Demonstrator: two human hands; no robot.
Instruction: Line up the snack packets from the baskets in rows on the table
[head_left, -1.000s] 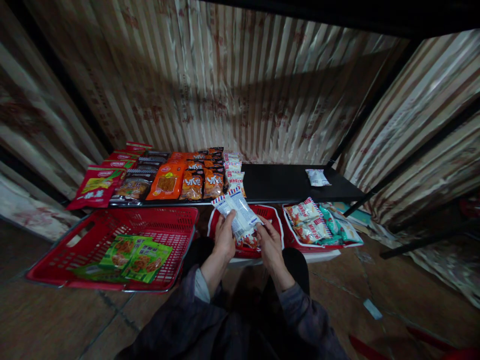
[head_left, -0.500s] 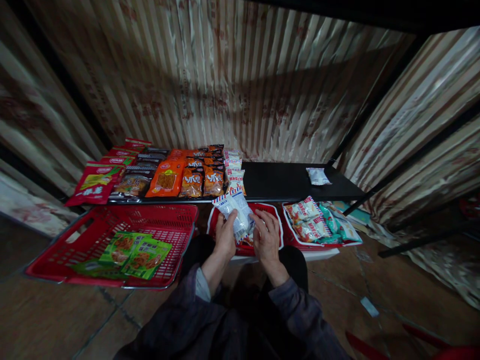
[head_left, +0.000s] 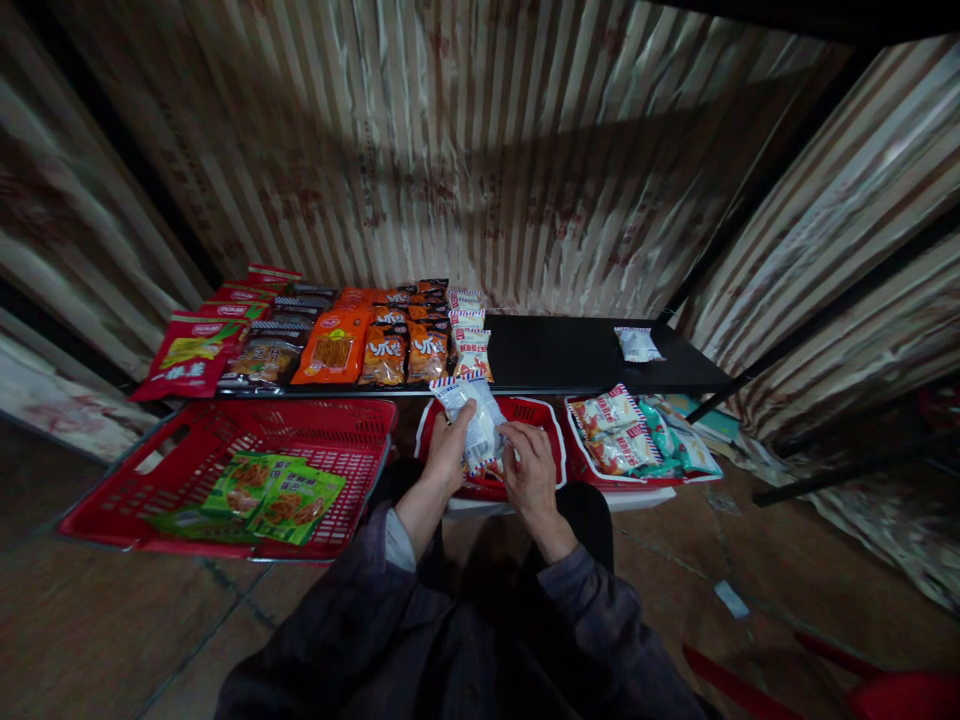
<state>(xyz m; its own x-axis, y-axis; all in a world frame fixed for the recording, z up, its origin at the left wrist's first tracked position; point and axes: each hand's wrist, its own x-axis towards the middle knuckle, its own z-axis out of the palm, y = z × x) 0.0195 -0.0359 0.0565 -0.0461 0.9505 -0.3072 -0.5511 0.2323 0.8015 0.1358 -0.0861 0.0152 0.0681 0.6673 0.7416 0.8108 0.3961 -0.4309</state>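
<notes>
A white snack packet (head_left: 475, 418) with a blue-and-red striped edge is in front of me, its printed back facing up. My left hand (head_left: 442, 462) grips it from the left, thumb across the top. At its lower right edge, the curled fingers of my right hand (head_left: 531, 478) pinch the packet. Beneath both hands is a small red basket (head_left: 556, 440) with a white rim; its contents are mostly covered. Just beyond the packet, similar white packets (head_left: 471, 352) stand in a row on a black shelf (head_left: 551, 360).
Orange packets (head_left: 334, 345), dark packets (head_left: 264, 355) and red packets (head_left: 187, 355) fill the shelf's left part. One white packet (head_left: 637, 344) lies at its right. A red basket (head_left: 360, 425) holds green packets (head_left: 300, 500); another basket (head_left: 600, 480) holds white and teal packets. A red stool (head_left: 900, 695) is behind right.
Both hands keep the packet at nearly the same place above the basket. The right fingers have bent in closer to the packet's edge. The view has shifted slightly.
</notes>
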